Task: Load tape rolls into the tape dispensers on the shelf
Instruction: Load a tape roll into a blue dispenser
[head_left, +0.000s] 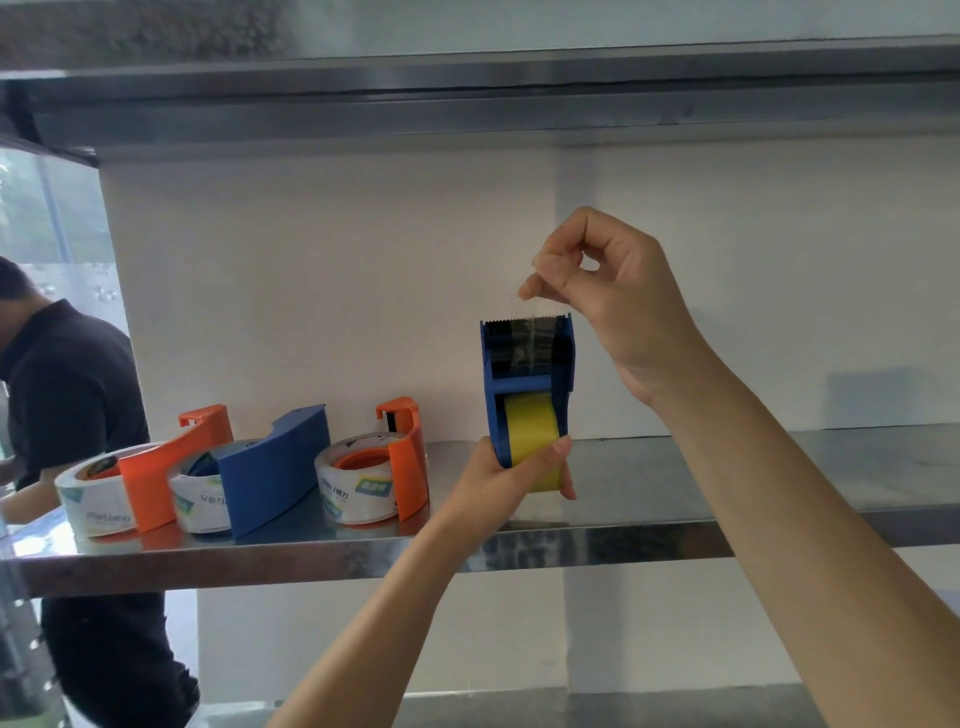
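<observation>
Both forearms rise from the bottom edge toward the middle of the frame. With my left hand (506, 470) I grip the lower end of the blue dispenser (527, 364), fingers and thumb curled round its body and the yellow tape roll (532, 431) seated inside it. I hold it upright, right of centre, in front of the steel shelf (727, 478). My right hand (608, 291), higher up, pinches the clear tape end (530, 332) between thumb and forefinger, drawn up past the toothed cutter (522, 318) at the dispenser's top.

As I judge it, this one is nearly loaded. The roll is in and the strip runs up through the head. What seems left is to lay the end on the teeth and stand the dispenser on the shelf.

Toward the lower left of the frame three more rest on that shelf: the left orange dispenser (171, 467), the middle blue dispenser (275, 473) and the right orange dispenser (410, 457). Each carries one of the white printed rolls (348, 483). All three look loaded to me, though I cannot tell whether their tape ends reach the cutters. If they do, the one in my hands is the last in view.

At the far left edge another person in a dark shirt (67, 395) stands beside the shelf.
</observation>
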